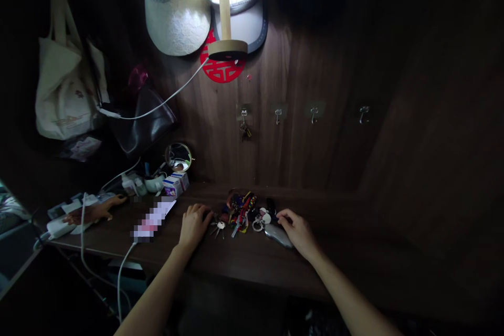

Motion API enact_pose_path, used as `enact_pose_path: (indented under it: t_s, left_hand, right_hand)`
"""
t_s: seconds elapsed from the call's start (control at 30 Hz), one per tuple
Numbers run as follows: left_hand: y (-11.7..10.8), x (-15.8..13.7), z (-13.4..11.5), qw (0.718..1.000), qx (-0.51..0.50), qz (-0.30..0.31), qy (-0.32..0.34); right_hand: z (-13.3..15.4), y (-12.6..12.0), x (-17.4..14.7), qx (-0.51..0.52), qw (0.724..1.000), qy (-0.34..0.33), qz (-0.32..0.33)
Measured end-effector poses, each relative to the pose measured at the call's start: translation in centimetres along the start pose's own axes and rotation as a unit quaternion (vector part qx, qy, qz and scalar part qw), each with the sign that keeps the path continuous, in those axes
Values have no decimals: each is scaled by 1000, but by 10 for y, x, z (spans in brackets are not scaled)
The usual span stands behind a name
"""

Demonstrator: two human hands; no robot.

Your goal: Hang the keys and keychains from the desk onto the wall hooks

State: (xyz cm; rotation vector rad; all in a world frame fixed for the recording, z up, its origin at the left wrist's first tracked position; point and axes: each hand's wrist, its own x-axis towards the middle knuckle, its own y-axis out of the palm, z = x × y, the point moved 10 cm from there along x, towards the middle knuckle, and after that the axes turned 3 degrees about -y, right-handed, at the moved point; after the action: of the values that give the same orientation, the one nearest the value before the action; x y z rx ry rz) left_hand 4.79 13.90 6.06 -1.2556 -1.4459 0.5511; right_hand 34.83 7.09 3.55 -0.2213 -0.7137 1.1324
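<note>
A pile of keys and keychains [241, 214] lies on the dark wooden shelf, with colourful straps, beads and metal rings tangled together. At its left edge rests my left hand [193, 226], fingers loosely bent and apart, the tips close to a small bunch of silver keys [220, 226]. On the opposite side my right hand [297, 233] reaches in with thumb and index finger apart, near a dark item at the pile's edge. Just below those fingertips is a smooth grey oval object [279, 235]. Round silver tags [266, 216] and a ring lie beside it.
Four-hook row aside, one wall hook [244, 112] carries hanging keys [246, 132]. A lit lamp [225, 16] is above, near caps [177, 23]. On the left are a phone-like blurred item [153, 220] with a white cable, a box [176, 184], a round mirror [178, 157] and bags [69, 84].
</note>
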Motion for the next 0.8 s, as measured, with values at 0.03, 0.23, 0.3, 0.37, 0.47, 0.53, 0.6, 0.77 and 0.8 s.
enact_pose_path:
  t_s: [0.03, 0.23, 0.3, 0.37, 0.47, 0.53, 0.6, 0.77, 0.8]
  left_hand:
    - [1, 0, 0, 1000, 3, 4, -1]
    - [-3, 1, -1, 999, -32, -13, 9]
    - [-4, 2, 0, 998, -59, -30, 15]
    - [-7, 3, 3, 994, -99, -48, 13]
    - [-9, 5, 16, 982, -175, -63, -26]
    - [-11, 4, 27, 970, -225, -66, -68]
    - [-13, 2, 37, 955, -266, -76, -106]
    - [-18, -4, 55, 890, -401, -134, -170]
    - [-16, -6, 59, 867, -438, -145, -185]
  right_hand:
    - [0, 0, 0, -1, 1000, 0, 0]
    - [1, -1, 0, -4, 1000, 6, -2]
    - [2, -1, 0, -2, 1000, 5, -2]
    - [2, -1, 0, -4, 1000, 5, 0]
    - [0, 1, 0, -7, 1000, 5, 9]
    - [0, 2, 0, -7, 1000, 5, 13]
    - [-1, 2, 0, -4, 1000, 8, 14]
    - [1, 0, 0, 6, 1000, 2, 3]
    - [2, 0, 0, 5, 1000, 0, 0]
